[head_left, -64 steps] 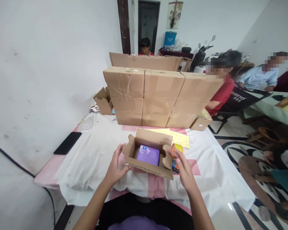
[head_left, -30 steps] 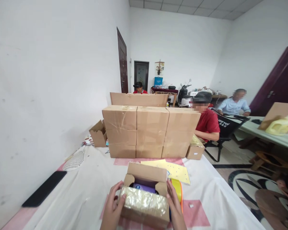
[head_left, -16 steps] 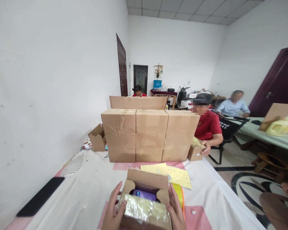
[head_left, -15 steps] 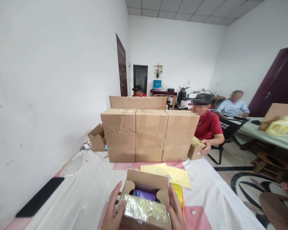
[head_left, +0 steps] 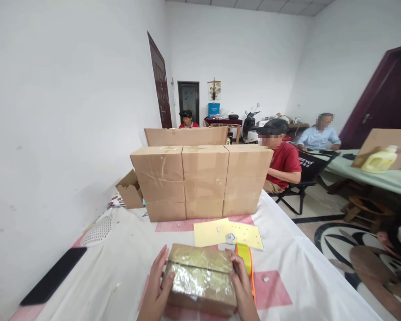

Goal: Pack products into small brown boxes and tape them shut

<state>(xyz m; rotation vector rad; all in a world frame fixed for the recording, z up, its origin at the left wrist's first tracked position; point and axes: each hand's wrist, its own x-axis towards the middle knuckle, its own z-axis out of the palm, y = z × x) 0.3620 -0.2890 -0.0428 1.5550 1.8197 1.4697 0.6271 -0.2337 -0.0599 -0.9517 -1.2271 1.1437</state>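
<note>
Between my hands is a small cardboard box (head_left: 200,281) with its lid folded down. Shiny clear tape covers its top and near part, and its contents are hidden. My left hand (head_left: 157,285) presses on the left side, thumb over the near edge. On the opposite side, my right hand (head_left: 242,285) grips the box in the same way. Just beyond the right hand stands a yellow roll with an orange rim (head_left: 243,254), partly covered by my fingers. Yellow sheets (head_left: 207,234) with small stickers lie behind the box.
A wall of stacked cardboard boxes (head_left: 205,183) rises across the table's far side. On the left lie a black phone-like slab (head_left: 53,276) and a white perforated piece (head_left: 98,229). An open carton (head_left: 130,189) stands by the stack. A co-worker in red (head_left: 284,165) sits at right.
The box's raised flap has come down, covering the purple item that showed inside. Both hands stay on its sides. The co-worker's taped box and hands have gone out of sight behind the stack.
</note>
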